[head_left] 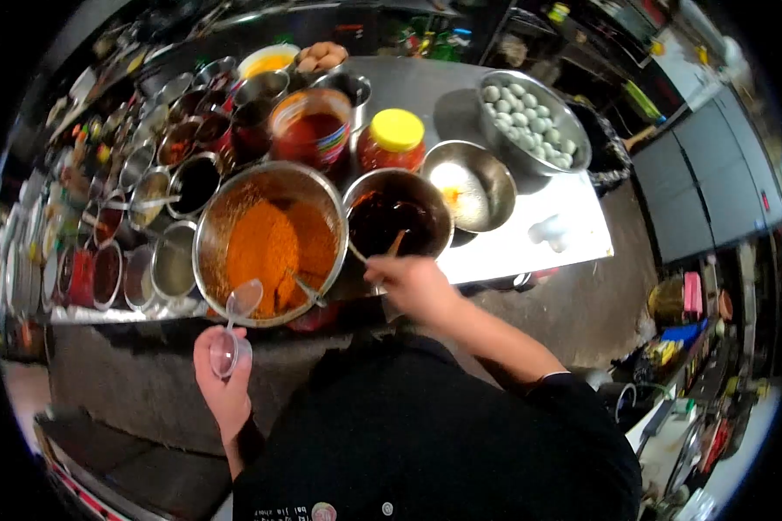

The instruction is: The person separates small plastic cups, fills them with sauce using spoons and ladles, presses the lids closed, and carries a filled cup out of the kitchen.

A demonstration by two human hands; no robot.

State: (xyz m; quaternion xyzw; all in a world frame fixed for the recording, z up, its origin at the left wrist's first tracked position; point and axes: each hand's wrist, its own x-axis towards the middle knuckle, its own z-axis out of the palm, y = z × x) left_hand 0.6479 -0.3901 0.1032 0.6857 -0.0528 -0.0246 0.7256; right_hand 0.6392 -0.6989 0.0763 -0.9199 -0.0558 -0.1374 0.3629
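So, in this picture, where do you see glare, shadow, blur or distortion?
Head view: glare whitens the table at its right end; head view: a dark shadow lies left of the egg bowl; head view: the right hand looks slightly soft, perhaps from motion; head view: wide-lens distortion curves the surroundings, and the corners are black.

The metal worktable (421, 82) supported an orange-powder basin (217, 226), a dark-sauce bowl (441, 233) to its right, a yellow-lidded jar (394, 139) beyond, and an egg bowl (579, 126) at far right.
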